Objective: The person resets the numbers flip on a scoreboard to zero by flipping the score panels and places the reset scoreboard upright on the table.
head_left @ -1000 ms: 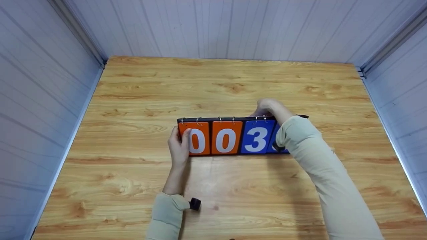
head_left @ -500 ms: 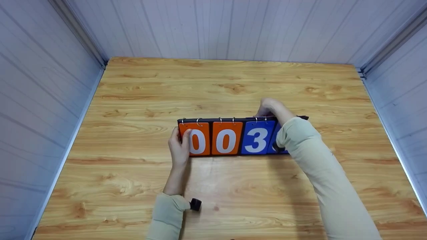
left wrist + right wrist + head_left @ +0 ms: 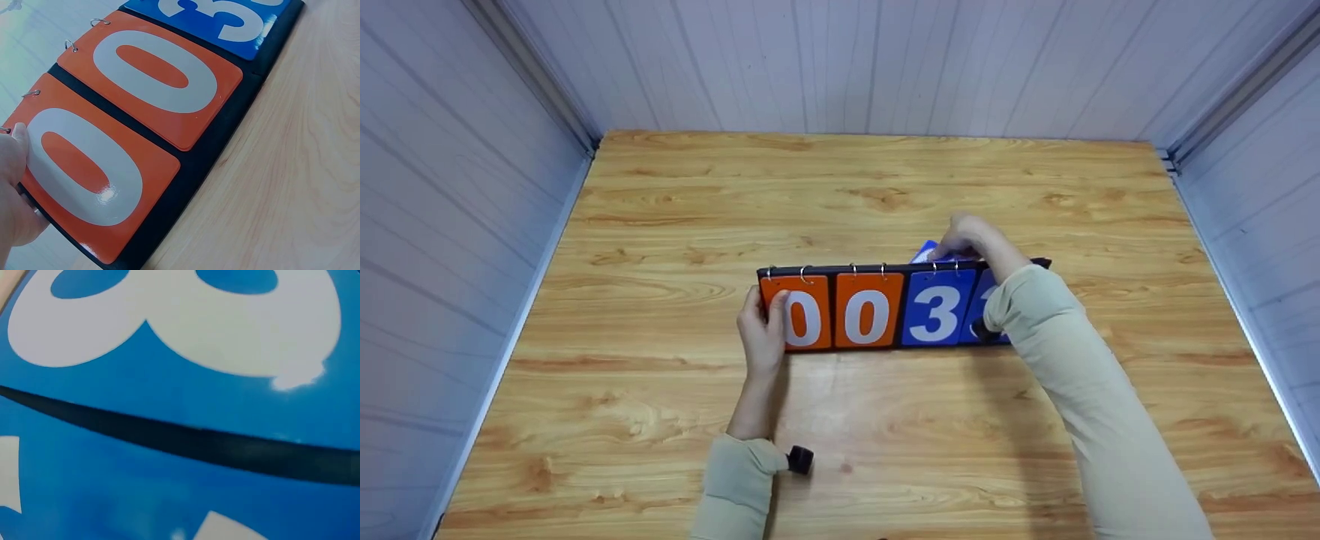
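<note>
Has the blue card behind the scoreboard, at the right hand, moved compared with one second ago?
Yes. The blue card now rises above the scoreboard's black top edge, lifted by the right hand; earlier it did not show there.

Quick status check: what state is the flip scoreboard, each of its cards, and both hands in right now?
scoreboard: flat on the table
orange cards: both flat, each showing 0
blue 3 card: flat
rightmost blue card: lifted behind the rings, mid-flip
left hand: grips the scoreboard's left end
right hand: holds the lifted card
</note>
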